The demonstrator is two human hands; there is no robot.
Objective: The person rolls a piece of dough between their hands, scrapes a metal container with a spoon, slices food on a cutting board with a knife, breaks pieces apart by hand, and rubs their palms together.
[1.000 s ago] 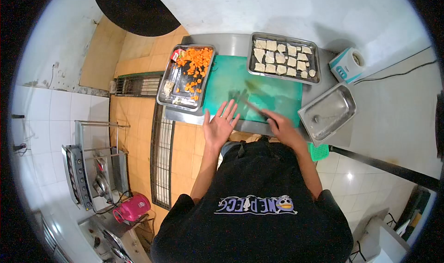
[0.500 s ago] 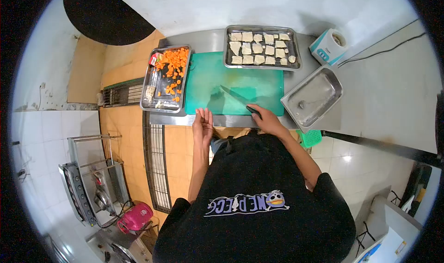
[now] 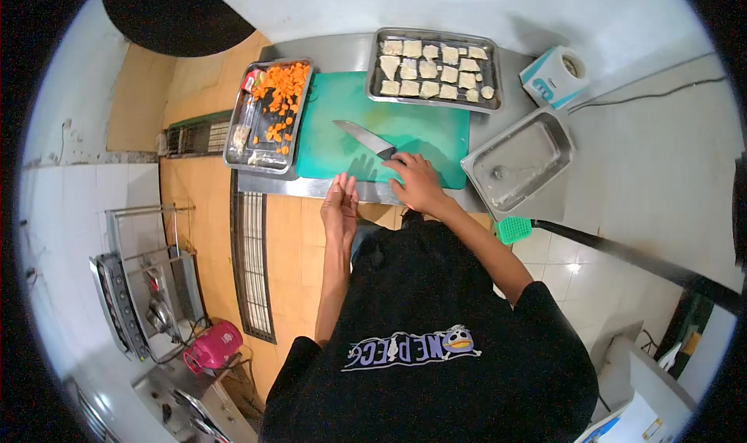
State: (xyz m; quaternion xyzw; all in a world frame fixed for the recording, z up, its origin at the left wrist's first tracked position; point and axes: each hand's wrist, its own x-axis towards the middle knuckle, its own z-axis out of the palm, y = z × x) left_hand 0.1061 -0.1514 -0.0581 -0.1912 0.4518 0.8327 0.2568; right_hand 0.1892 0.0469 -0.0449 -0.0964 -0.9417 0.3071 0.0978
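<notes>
A kitchen knife with a dark handle lies flat on the green cutting board, its blade pointing to the far left. At the butt of the handle, my right hand rests its fingertips; the thumb is held apart and does not wrap the handle. My left hand is held at the board's near edge, fingers stretched out, with nothing in it. On the left stands a metal tray with diced orange carrots. Behind the board, another metal tray carries rows of pale flat square pieces.
To the right sits a deep steel pan with whitish residue. A tissue roll pack stands behind it by the wall. A green plastic basket shows below the counter's edge. A pink gas cylinder is at lower left.
My right hand has moved forward and left, bringing the knife farther in on the board, and its grip has loosened. My left hand stays near the board's edge. The view has shifted slightly.
</notes>
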